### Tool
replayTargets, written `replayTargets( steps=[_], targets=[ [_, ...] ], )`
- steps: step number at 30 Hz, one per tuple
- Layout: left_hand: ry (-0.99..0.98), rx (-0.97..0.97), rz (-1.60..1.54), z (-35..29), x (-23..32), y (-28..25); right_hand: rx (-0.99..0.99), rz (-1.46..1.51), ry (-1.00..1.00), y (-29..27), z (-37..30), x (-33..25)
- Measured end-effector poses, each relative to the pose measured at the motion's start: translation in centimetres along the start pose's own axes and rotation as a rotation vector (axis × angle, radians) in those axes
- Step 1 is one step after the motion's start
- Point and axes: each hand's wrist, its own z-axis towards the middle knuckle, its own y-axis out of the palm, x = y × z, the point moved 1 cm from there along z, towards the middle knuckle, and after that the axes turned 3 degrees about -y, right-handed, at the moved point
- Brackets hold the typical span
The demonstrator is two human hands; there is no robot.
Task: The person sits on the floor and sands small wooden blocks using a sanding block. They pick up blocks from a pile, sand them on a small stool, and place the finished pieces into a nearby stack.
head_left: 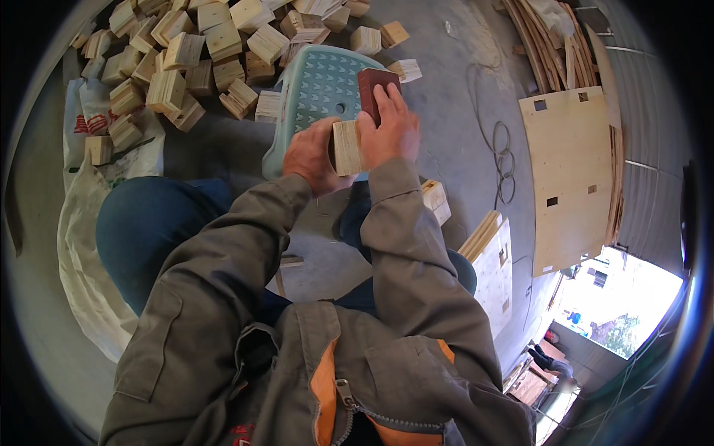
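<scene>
Above a light-green plastic stool (320,78), my left hand (316,157) is closed around the left side of a plywood block (348,147), whose layered edge faces up. My right hand (390,130) is closed on a reddish-brown sanding block (370,93), with its fingers laid over the face. The heel and thumb side of that hand are against or very close to the right side of the plywood block. Both hands are over the near half of the stool top, and its nearest edge is partly hidden behind them.
A heap of plywood blocks (223,41) lies on the floor beyond and left of the stool. White woven sacks (97,245) lie at the left. Cable (504,160) coils on the floor at the right, near leaning plywood sheets (569,178). Boards (494,260) stand by my right knee.
</scene>
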Motion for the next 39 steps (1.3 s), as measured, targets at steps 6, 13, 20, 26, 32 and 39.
replayTargets(
  steps=[6, 13, 20, 26, 32, 39],
  targets=[
    [0.026, -0.016, 0.055, 0.0, -0.3, -0.3, 0.034, 0.074, -0.126, -1.8, -6.8, -0.2],
    [0.034, -0.016, 0.011, 0.1, -0.3, 0.2, 0.018, 0.126, -0.166, -4.7, -15.7, -1.8],
    [0.014, -0.011, 0.052, -0.1, -0.6, 0.2, 0.024, 0.098, -0.178, -3.9, -12.8, -2.4],
    [0.014, 0.015, 0.034, 0.1, -0.4, 0.4, 0.051, 0.07, -0.112, -0.6, -4.3, -1.9],
    [-0.028, -0.047, 0.027, 0.2, 0.4, -0.4, -0.066, 0.008, -0.015, -0.7, -0.3, -2.5],
    [0.015, -0.019, 0.045, 0.0, -0.5, 0.1, -0.006, 0.068, -0.14, -3.1, -8.2, -2.1]
  ],
)
